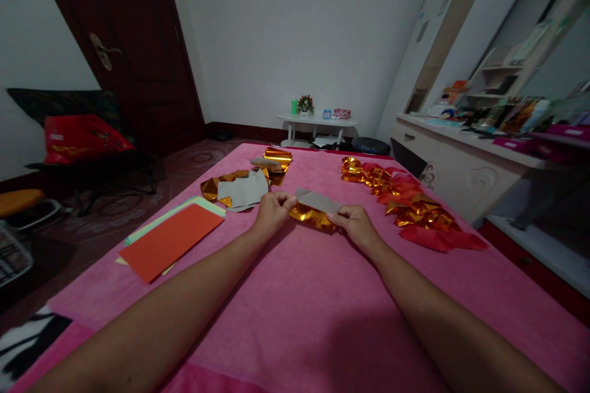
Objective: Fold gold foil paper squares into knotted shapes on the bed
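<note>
A sheet of gold foil paper (313, 218) with a grey-white back is stretched between my hands, just above the pink cloth (295, 295). Its upper part shows the pale back, while the shiny gold side faces me below. My left hand (274, 212) pinches the left end between thumb and fingers. At the right end, my right hand (357, 226) grips it the same way. Left of my left hand lie grey-backed foil pieces (244, 189). To the right of my right hand spreads a row of crumpled gold foil (417, 212) and red pieces (437, 238).
Orange paper (173, 242) tops several coloured sheets at the left. A gold foil roll (279, 158) lies at the far end. Beyond stand a small white table (318, 119) and a dark round stool (370, 145). A cluttered dresser (465, 153) borders the right side; a chair holds a red bag (83, 138).
</note>
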### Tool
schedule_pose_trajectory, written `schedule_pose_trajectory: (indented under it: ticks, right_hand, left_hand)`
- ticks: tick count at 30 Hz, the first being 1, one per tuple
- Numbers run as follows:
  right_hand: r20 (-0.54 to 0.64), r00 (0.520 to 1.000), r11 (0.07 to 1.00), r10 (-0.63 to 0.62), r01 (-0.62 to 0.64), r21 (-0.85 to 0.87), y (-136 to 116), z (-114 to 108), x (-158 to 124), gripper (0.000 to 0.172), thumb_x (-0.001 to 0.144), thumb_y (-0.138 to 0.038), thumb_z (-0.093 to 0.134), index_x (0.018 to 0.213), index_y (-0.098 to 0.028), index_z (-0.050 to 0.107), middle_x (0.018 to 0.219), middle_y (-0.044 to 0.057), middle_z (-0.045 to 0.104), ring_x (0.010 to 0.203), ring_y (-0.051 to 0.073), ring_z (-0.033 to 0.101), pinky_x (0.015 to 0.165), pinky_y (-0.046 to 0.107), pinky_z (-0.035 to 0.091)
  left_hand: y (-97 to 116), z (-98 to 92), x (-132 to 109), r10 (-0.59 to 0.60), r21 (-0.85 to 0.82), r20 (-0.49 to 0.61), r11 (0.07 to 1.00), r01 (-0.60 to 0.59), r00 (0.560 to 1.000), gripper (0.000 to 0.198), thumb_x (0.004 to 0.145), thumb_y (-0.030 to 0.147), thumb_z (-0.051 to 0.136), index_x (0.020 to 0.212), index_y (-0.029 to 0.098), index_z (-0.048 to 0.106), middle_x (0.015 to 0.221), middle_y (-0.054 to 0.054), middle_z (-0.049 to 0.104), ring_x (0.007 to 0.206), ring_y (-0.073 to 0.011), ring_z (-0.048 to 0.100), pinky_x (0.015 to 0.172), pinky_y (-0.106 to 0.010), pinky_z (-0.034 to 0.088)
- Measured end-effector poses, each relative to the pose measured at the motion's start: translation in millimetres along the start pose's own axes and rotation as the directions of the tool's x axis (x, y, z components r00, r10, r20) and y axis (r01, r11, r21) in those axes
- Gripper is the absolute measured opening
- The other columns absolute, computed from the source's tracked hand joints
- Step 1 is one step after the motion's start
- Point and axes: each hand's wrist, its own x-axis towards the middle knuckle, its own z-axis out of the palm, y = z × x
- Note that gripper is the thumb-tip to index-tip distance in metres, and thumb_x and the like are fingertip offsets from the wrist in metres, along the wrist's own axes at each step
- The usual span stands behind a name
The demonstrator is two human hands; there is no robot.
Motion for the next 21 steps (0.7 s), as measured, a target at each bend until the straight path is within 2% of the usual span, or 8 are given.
schedule_pose_trajectory:
  ticks: [3,6,9,12,14,17,19,21]
  right_hand:
    - [0.138,0.976,0.984,0.167,-0.173,0.033,-9,5,-4,0.028,0.069,-0.031,0.057,0.047,-0.014,0.057,0.037,-0.001,0.050,0.033,0.006,0.036,0.036,0.019,0.024]
    - [0.263,0.917,0.949,0.299,-0.315,0.019,-19,13,-9,0.023,0.067,-0.026,0.054,0.048,-0.013,0.061,0.034,0.000,0.051,0.028,0.006,0.036,0.031,0.018,0.022]
    - [0.265,0.891,0.927,0.369,-0.373,-0.037,-24,20,-11,0.023,0.065,-0.022,0.052,0.045,-0.014,0.060,0.033,0.000,0.051,0.025,0.006,0.037,0.029,0.017,0.022]
    - [0.218,0.896,0.921,0.387,-0.388,-0.042,-24,23,-10,0.025,0.066,-0.020,0.050,0.043,-0.014,0.059,0.032,0.000,0.050,0.024,0.006,0.037,0.028,0.017,0.022]
    - [0.195,0.900,0.920,0.390,-0.391,-0.038,-23,24,-10,0.026,0.067,-0.019,0.049,0.043,-0.015,0.058,0.032,-0.001,0.049,0.024,0.005,0.036,0.028,0.017,0.022]
    - [0.181,0.901,0.919,0.395,-0.387,-0.078,-24,24,-9,0.025,0.067,-0.019,0.048,0.045,-0.015,0.058,0.033,-0.001,0.049,0.025,0.006,0.036,0.029,0.019,0.024]
    - [0.175,0.897,0.908,0.405,-0.374,-0.189,-26,20,-9,0.024,0.068,-0.021,0.049,0.046,-0.015,0.058,0.035,0.000,0.049,0.028,0.007,0.039,0.032,0.020,0.025]
    - [0.114,0.904,0.851,0.413,-0.338,-0.401,-28,12,-7,0.022,0.067,-0.022,0.052,0.048,-0.015,0.059,0.038,0.002,0.052,0.033,0.009,0.043,0.036,0.022,0.027]
  left_hand:
    - [-12,-4.7,7,-0.005,0.121,0.019,0.993,0.003,1.000,0.031,0.074,0.038,0.058,0.055,0.014,0.058,0.052,0.001,0.054,0.049,-0.0097,0.045,0.046,-0.021,0.029]
    - [-18,-9.0,11,-0.031,0.232,0.073,0.973,0.013,0.997,0.031,0.074,0.040,0.059,0.057,0.015,0.060,0.054,0.000,0.057,0.050,-0.0108,0.047,0.047,-0.021,0.030]
    - [-13,-11.9,8,-0.048,0.358,0.107,0.934,0.007,0.993,0.022,0.074,0.037,0.062,0.066,0.017,0.065,0.063,-0.001,0.062,0.056,-0.0125,0.053,0.053,-0.023,0.035]
    - [2,-11.4,0,0.109,0.464,0.061,0.877,-0.125,0.992,0.016,0.069,0.029,0.069,0.082,0.020,0.068,0.082,-0.002,0.066,0.074,-0.0151,0.058,0.066,-0.025,0.041]
    - [13,-8.0,-6,0.237,0.453,0.094,0.855,-0.254,0.967,0.012,0.072,0.027,0.067,0.082,0.020,0.068,0.086,-0.003,0.065,0.082,-0.0159,0.057,0.073,-0.026,0.042]
    - [20,1.2,-14,0.290,0.299,0.316,0.873,-0.385,0.903,0.013,0.079,0.025,0.059,0.075,0.018,0.069,0.078,-0.002,0.065,0.075,-0.0134,0.056,0.070,-0.025,0.042]
    - [17,7.7,-17,0.269,0.201,0.454,0.898,-0.392,0.849,0.013,0.079,0.024,0.060,0.076,0.018,0.071,0.077,-0.002,0.066,0.072,-0.0124,0.057,0.069,-0.023,0.043]
    - [11,12.5,-18,0.226,0.178,0.488,0.920,-0.349,0.843,0.010,0.076,0.024,0.063,0.078,0.018,0.072,0.079,-0.002,0.066,0.074,-0.0126,0.057,0.069,-0.023,0.043]
